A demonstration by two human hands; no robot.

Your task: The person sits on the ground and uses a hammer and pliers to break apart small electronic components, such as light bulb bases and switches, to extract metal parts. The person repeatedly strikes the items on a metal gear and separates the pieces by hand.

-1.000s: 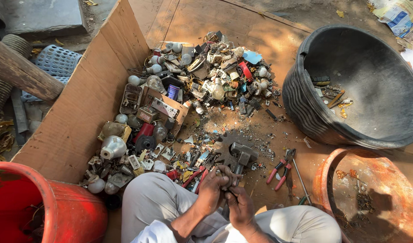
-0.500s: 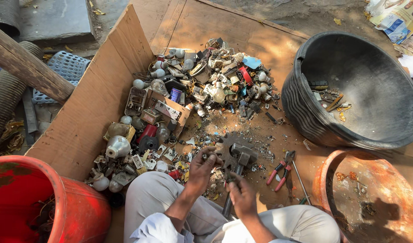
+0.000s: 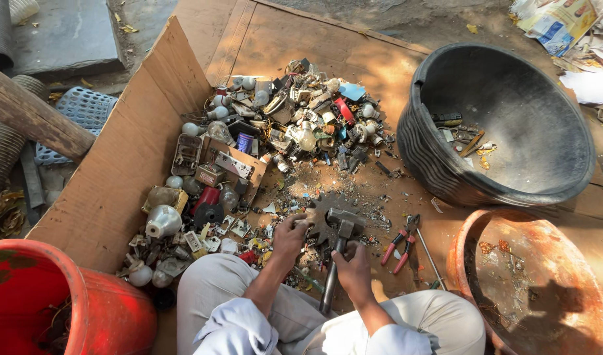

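The hammer (image 3: 337,243) is gripped by the right hand (image 3: 353,269), its fingers closed around the handle, and its head rests on the toothed metal gear (image 3: 324,213). A small piece at the gear's edge is pinched by the fingers of the left hand (image 3: 291,233). For a clean blow, the piece is best kept flat on the gear — fingertips away from the hammer head. Behind the gear a scrap pile (image 3: 275,131) is spread on cardboard (image 3: 117,177); right of it red pliers (image 3: 401,240) and a black tub (image 3: 505,125) are seen — outdoors, on the ground.
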